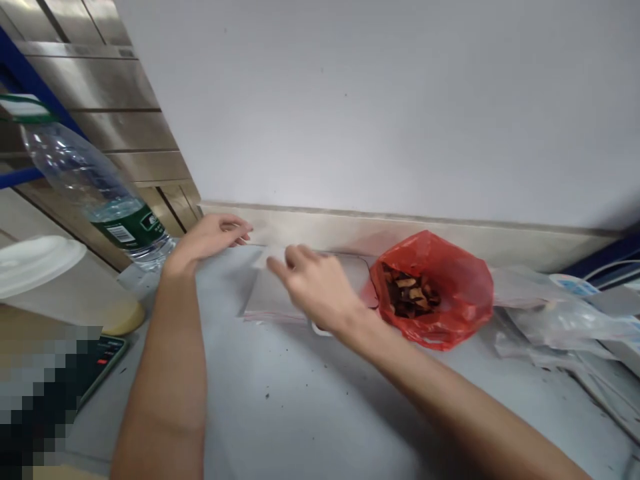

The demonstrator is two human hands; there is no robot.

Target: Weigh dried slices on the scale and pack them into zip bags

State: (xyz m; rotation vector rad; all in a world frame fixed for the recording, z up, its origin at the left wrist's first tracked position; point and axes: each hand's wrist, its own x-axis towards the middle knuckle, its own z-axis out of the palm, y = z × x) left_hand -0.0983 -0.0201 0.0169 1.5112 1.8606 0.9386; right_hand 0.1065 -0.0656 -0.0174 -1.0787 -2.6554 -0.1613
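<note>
My left hand (215,237) is by the foot of the wall, left of a flat stack of clear plastic bags (273,300). Its thumb and fingers are curled together, and whatever they hold is too small to make out. Over the stack, my right hand (317,283) is blurred by motion with its fingers bent in. A whitish blur lies by its fingertips; I cannot tell whether it is gripped. Just right of the stack, an open red plastic bag (467,287) contains brown dried pieces (413,293). Part of a white-rimmed object (320,330) shows beneath my right wrist.
On the left stand a water bottle (127,227) with a green label and a lidded white tub (65,287). A phone (103,360) lies near my left forearm. Several clear packets (560,320) are at right. A white wall (375,120) closes the back of the grey table (280,413).
</note>
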